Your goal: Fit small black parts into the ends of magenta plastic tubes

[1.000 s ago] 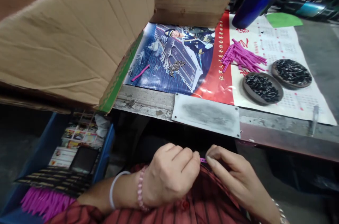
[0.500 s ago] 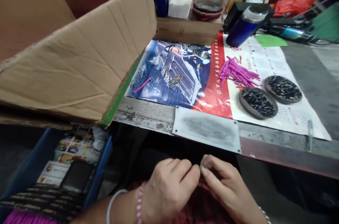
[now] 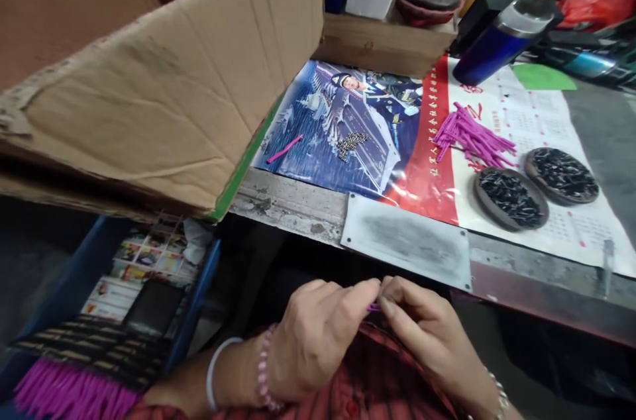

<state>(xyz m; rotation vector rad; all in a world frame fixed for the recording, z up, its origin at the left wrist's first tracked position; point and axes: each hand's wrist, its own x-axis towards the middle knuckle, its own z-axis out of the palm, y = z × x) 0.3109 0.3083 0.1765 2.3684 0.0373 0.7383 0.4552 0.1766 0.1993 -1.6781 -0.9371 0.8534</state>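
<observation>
Close together in front of the red checked shirt, my left hand (image 3: 318,330) and my right hand (image 3: 422,324) have their fingers pinched and touching. A short bit of magenta cord (image 3: 373,307) shows under my left fingertips; the rest is hidden. What my right thumb and finger pinch is covered by the fingertips. Ahead on the bench lie a pile of magenta cords (image 3: 474,135) and a single magenta cord (image 3: 285,149). A cluster of small metallic pieces (image 3: 352,145) rests on the poster (image 3: 308,161). Two shallow bowls hold small black pieces, the near bowl (image 3: 479,205) and the far bowl (image 3: 591,198).
A big open cardboard box (image 3: 199,89) takes up the left. Below it, a blue bin (image 3: 196,301) holds black gold-printed strips and magenta cords. A grey-smudged plate (image 3: 407,238) sits at the bench edge. A blue tumbler (image 3: 489,52) and pen (image 3: 607,267) are on the right.
The view has shifted, so the bench things appear farther right. A bit of magenta cord now shows at my left fingertips. Both hands remain pinched together.
</observation>
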